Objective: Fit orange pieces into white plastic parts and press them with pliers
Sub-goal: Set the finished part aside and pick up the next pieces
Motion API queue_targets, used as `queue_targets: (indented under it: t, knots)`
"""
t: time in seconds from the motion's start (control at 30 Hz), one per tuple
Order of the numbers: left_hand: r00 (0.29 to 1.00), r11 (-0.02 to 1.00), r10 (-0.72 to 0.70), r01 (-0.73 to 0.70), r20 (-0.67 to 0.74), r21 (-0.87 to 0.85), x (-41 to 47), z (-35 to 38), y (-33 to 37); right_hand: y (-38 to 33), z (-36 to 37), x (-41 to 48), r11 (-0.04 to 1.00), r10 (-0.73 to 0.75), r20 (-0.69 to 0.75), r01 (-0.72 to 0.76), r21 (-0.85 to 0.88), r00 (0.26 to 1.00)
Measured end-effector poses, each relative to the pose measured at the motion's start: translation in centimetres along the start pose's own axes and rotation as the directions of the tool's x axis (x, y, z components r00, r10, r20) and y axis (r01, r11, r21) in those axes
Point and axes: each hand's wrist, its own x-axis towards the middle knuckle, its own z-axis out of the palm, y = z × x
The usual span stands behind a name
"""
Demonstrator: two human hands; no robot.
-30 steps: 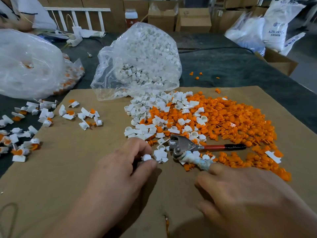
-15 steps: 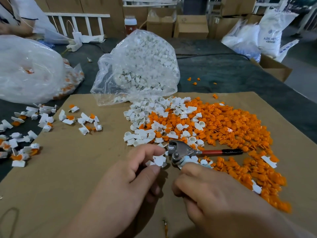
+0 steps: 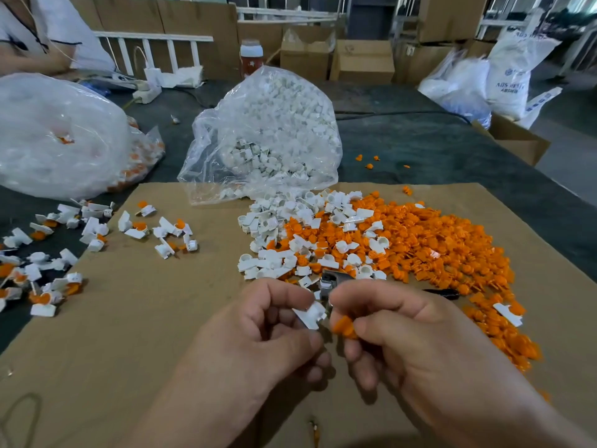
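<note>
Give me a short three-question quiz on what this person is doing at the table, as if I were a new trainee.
1. True or false: the left hand pinches a small white plastic part.
2. What does the right hand pinch? A) another white part B) a small orange plastic piece C) nothing
3. Fill in: the open clear plastic bag in the middle holds ___ parts.
Key: 1 true; 2 B; 3 white.
</note>
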Motion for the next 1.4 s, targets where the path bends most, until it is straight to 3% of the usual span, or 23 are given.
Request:
queue_targets:
  t: [0.07,0.13,0.27,0.43,0.6,0.8,1.4]
  knots:
    - [0.999,0.999,-0.007,0.005,-0.043,-0.043,-0.1,0.0,0.4,-0.2,0.2,0.2,0.967,0.045,0.037,-0.052,0.249,0.998]
    - [0.999,1.0,0.006,-0.004,-0.05,0.03,-0.3,-0.2,0.7,-0.6,0.4,0.1,0.905,0.059,0.077,-0.086,0.416,0.995]
    - [0.997,0.982,0.046,-0.032,-0.068,0.186,-0.2,-0.5,0.6,-1.2,0.6,-0.1,0.836,0.088,0.168,-0.164,0.523,0.982]
    - [0.996,0.975,0.025,-0.005,-0.085,0.223,0.0,-0.8,0.1,-1.1,0.7,-0.3,0.827,0.107,0.197,-0.197,0.526,0.975]
    - [0.996,0.997,-0.061,0.057,-0.071,-0.051,0.5,-0.6,-0.5,-1.0,0.7,-0.2,0.82,0.084,0.186,-0.174,0.545,0.979]
    - [0.998,0.97,-0.054,0.049,-0.015,-0.237,0.5,-0.8,-0.6,-0.9,0.2,-0.4,0.878,0.086,0.346,-0.235,0.417,0.934]
    - [0.999,0.986,-0.044,0.04,-0.024,-0.165,0.1,-0.6,-0.6,-0.4,0.1,-0.5,0.913,0.017,0.114,-0.062,0.404,0.993]
